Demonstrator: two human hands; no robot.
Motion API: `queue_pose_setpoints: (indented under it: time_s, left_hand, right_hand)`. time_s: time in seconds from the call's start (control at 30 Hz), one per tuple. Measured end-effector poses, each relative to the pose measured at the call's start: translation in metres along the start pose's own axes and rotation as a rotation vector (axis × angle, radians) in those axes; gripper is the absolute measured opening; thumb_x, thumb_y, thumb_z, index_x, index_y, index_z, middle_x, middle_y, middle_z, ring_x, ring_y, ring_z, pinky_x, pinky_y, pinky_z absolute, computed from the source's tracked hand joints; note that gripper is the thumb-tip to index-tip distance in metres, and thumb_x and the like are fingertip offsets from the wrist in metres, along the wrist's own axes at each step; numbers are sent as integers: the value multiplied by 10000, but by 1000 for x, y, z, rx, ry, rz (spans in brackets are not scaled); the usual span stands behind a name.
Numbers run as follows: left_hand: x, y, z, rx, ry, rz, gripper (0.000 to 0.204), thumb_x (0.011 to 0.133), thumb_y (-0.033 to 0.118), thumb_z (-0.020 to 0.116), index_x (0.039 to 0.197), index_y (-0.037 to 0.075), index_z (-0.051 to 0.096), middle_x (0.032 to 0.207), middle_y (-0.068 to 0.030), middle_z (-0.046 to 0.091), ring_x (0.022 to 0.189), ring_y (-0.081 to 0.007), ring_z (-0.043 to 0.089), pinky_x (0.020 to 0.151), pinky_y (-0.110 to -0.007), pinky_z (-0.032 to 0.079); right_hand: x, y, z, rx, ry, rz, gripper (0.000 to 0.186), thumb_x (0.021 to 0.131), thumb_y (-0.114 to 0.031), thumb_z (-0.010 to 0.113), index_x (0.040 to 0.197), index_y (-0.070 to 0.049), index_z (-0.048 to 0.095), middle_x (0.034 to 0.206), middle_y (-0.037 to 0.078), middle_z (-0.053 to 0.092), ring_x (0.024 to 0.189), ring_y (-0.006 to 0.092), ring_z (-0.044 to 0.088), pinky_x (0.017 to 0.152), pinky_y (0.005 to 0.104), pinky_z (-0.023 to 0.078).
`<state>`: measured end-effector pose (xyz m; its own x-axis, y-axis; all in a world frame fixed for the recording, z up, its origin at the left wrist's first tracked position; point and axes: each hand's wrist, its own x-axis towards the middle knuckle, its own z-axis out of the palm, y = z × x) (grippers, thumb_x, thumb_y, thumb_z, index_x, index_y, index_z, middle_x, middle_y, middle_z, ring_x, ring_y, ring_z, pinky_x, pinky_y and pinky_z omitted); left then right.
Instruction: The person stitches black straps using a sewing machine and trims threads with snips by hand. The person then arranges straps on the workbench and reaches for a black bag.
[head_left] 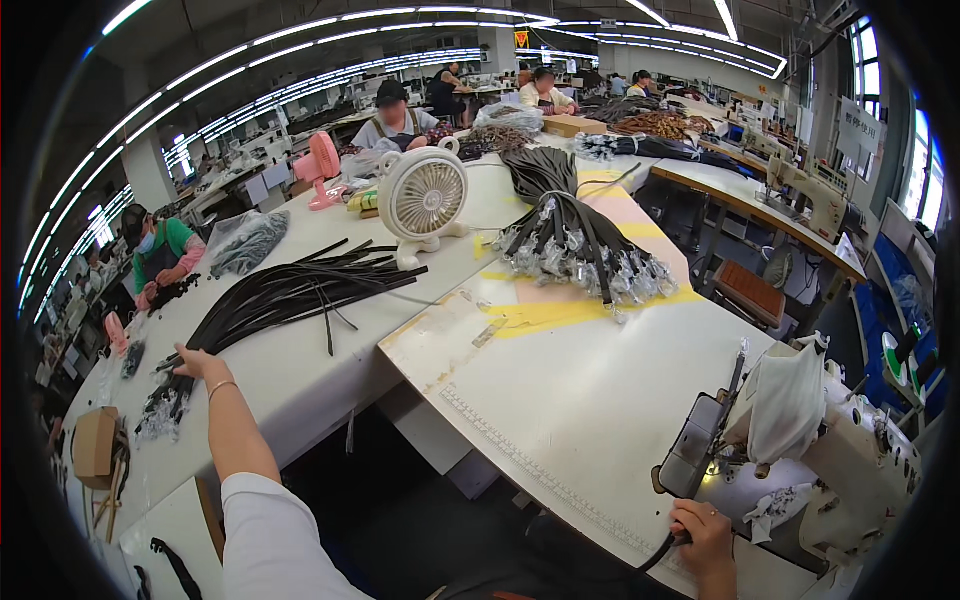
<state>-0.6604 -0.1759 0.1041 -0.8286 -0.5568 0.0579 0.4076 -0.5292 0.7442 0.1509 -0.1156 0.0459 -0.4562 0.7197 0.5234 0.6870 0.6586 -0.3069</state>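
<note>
My left hand (pixel 203 366) reaches over the near end of a loose bundle of black straps (pixel 290 297) on the left table. Its fingers look stretched apart, touching the straps; their tips are partly lost against the black. My right hand (pixel 704 532) is closed on a black strap (pixel 655 556), low in front of the sewing machine (pixel 868 455). That strap trails off toward my lap. Just beyond the fingers, a dark, glossy flat plate (pixel 692 446) sits at the machine's needle area, beside a small light. A white cloth (pixel 787 395) drapes over the machine head.
A white fan (pixel 424 194) stands behind the straps. Another strap bundle with plastic-wrapped ends (pixel 590 255) lies at the worktable's (pixel 560 400) far end. A cardboard box (pixel 95 446) sits at far left, and a pink fan (pixel 318 168) farther back. Several people work at other tables.
</note>
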Motion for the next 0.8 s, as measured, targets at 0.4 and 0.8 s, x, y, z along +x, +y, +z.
queue_pose_setpoints:
  time_s: [0.4,0.8]
  left_hand:
    - [-91,-151,-13,669,-566,-277,333,852,269,514,753,-41,582,654,-113,574,505,-184,555,502,-296,497]
    - [-423,7,15,44,-1942,-815,255,906,199,482,995,-12,593,868,-116,639,722,-149,598,646,-248,467]
  right_hand:
    - [-1,0,2,-15,-2,12,156,656,-51,673,792,-56,597,877,75,629,713,266,605,613,344,494]
    - [-5,12,-1,-9,-46,12,210,647,-89,702,832,-74,604,939,21,615,664,195,587,578,301,502]
